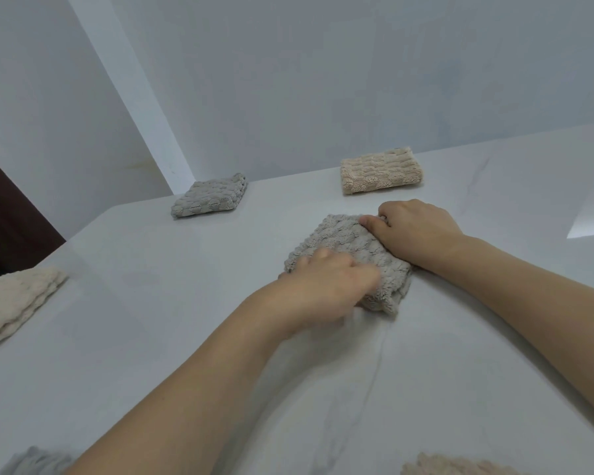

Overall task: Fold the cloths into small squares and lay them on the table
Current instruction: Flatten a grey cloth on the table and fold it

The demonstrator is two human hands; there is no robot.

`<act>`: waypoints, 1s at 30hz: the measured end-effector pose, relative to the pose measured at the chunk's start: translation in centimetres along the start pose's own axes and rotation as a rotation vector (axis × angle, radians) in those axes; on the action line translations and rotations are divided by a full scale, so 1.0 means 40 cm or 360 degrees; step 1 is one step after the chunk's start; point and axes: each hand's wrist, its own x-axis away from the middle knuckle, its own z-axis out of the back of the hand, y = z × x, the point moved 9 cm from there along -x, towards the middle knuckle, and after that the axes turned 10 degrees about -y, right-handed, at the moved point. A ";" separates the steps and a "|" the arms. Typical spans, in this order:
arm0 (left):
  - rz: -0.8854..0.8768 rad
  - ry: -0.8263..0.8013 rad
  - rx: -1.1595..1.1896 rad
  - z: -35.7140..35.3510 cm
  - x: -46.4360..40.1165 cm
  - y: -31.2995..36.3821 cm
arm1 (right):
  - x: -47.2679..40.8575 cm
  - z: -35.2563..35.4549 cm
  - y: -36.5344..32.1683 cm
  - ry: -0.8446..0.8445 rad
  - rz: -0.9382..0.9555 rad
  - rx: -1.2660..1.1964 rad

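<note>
A grey textured cloth (343,245), folded into a thick small square, lies on the white table (186,303) near its middle. My left hand (326,289) presses on its near left part, fingers curled over the fabric and blurred. My right hand (419,231) grips the cloth's far right corner with thumb and fingers. Three folded cloths rest on the table apart from it: a grey one (210,195) at the far edge, a tan one (379,171) at the far right, a cream one (14,301) at the left edge.
A grey cloth (35,462) shows at the bottom left corner and a tan cloth (453,466) at the bottom right, both cut off. White walls rise behind the table. A dark brown door (4,221) stands at the left.
</note>
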 end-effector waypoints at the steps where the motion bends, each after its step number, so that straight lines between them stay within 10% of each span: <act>1: -0.0005 0.0035 -0.0023 0.006 -0.012 -0.004 | 0.001 -0.001 0.001 0.0000 -0.0002 -0.0002; 20: 0.0166 0.0163 -0.0226 -0.030 0.024 0.022 | 0.007 0.000 0.001 0.0053 0.0015 -0.0106; 23: 0.0166 0.0104 0.0189 0.026 0.037 0.019 | 0.016 0.007 -0.006 0.0086 0.0103 -0.0190; 27: 0.0466 0.0770 0.0323 0.203 0.010 -0.070 | 0.019 0.023 -0.015 0.0186 0.0242 -0.0327; 30: 0.0486 0.0575 0.0699 0.155 -0.056 -0.120 | 0.031 0.045 -0.011 0.0300 0.0319 -0.0532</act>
